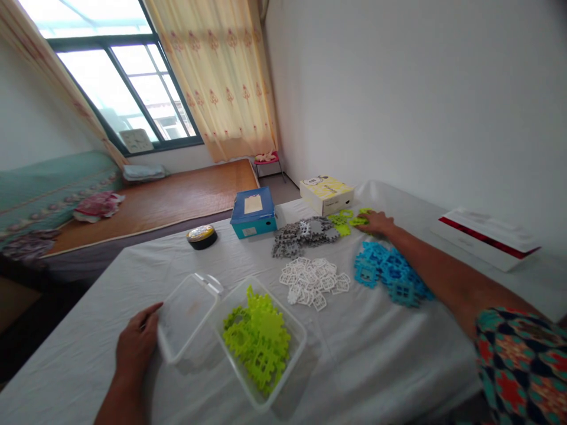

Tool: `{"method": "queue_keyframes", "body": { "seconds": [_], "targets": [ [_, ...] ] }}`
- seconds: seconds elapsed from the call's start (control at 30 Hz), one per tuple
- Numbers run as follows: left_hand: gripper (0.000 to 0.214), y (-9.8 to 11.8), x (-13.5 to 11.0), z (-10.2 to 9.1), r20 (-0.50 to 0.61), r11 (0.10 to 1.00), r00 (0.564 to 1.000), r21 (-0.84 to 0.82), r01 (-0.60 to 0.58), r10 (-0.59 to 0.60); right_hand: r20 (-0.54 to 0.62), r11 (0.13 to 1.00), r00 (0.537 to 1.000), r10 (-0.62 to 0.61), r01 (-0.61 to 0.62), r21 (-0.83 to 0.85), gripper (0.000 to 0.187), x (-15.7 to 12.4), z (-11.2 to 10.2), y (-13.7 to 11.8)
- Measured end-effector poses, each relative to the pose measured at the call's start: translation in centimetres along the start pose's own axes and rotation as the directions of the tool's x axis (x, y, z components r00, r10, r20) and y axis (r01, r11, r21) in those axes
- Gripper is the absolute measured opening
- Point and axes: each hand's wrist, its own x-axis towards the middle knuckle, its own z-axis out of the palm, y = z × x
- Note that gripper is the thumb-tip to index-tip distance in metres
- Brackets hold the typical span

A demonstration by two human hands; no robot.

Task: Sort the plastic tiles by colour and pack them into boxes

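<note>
My left hand (136, 342) has its fingers bent at the near left edge of a clear plastic lid (188, 319), gripping its rim. Right of the lid stands a clear plastic box (295, 360) with yellow-green gear-shaped pieces (259, 336) heaped inside. Stretched across the table, my right hand (375, 223) has its fingers closed on a yellow-green piece (359, 221) near the far edge. More yellow-green pieces (340, 221) lie just left of that hand. Under my right forearm is a pile of blue pieces (385, 268).
Grey pieces (305, 233) and white pieces (312, 280) lie in piles mid-table. Behind them stand a blue box (253, 213) and a yellow-and-white box (326, 193). A roll of tape (201, 237) is at left, a white-and-red box (487, 236) at right by the wall.
</note>
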Motion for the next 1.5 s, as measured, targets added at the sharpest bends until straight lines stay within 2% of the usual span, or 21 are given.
{"method": "queue_keyframes", "body": {
  "seconds": [0.17,0.37,0.63,0.9,1.13,1.27,1.4,1.5],
  "targets": [
    [0.04,0.0,0.0,0.0,0.008,1.0,1.0,0.019,-0.003,0.003,-0.09,1.0,0.996,-0.015,0.015,-0.008,0.069,-1.6,0.2,0.0],
    [0.041,0.1,0.1,-0.1,0.026,0.999,1.0,0.044,-0.018,0.017,-0.071,1.0,0.997,0.017,-0.017,0.006,0.066,-1.6,-0.1,0.1],
    [0.04,-0.3,0.5,0.3,0.008,0.997,0.999,0.063,-0.045,0.045,-0.075,0.974,0.982,-0.174,0.16,-0.162,0.058,-1.8,-0.1,-0.4],
    [0.04,-1.0,0.7,0.9,-0.001,0.995,0.998,0.078,-0.066,0.066,-0.096,0.979,0.986,-0.135,0.117,-0.169,0.049,-0.9,-1.6,0.0],
    [0.038,-0.9,0.7,1.1,-0.017,0.996,0.997,0.04,-0.074,0.075,-0.11,0.963,0.984,-0.143,0.113,-0.243,0.051,-2.0,-0.7,-0.2],
    [0.038,-0.6,0.4,1.0,-0.019,0.997,0.997,0.027,-0.069,0.069,-0.129,0.964,0.978,-0.163,0.131,-0.231,0.052,-1.8,-1.0,-0.2],
    [0.036,-0.6,0.4,1.0,-0.039,0.997,0.997,0.026,-0.071,0.072,-0.232,0.987,0.969,-0.082,0.047,-0.153,0.05,-1.6,-2.2,0.8],
    [0.037,-0.8,0.6,1.2,-0.019,0.997,0.997,0.025,-0.07,0.07,-0.343,1.0,0.939,0.024,-0.028,-0.006,0.048,-1.9,-3.7,1.7]
  ]
}}
